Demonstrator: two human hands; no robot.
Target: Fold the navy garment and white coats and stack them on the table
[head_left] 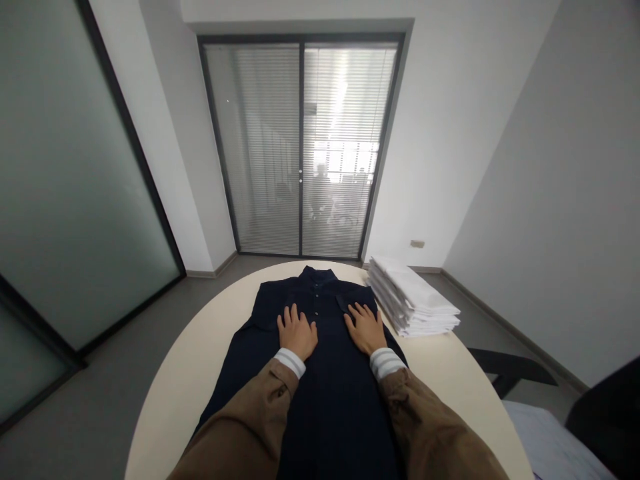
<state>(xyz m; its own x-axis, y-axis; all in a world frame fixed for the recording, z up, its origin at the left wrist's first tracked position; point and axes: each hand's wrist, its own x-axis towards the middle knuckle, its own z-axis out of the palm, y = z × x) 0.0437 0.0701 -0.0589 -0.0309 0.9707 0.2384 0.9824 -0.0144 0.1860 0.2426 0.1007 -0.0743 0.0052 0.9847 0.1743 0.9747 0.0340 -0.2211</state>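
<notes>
A dark navy button-up shirt (330, 393) lies spread front side up, its collar at the far end and its buttons running down the middle. My left hand (298, 332) rests on the left part of the shirt's chest with fingers spread. On the opposite side, near the shirt's right edge, my right hand (366, 328) lies with its fingers apart as well. Neither hand grips the cloth. My forearms cover parts of the shirt's lower sides, and its bottom end runs out of view.
Under the shirt is a pale round table (185, 363). A stack of folded white cloth (413, 297) stands at its far right edge, close to the shirt. Black chair parts (515, 367) are at the right. Beyond the table is a glass door with blinds (300, 147).
</notes>
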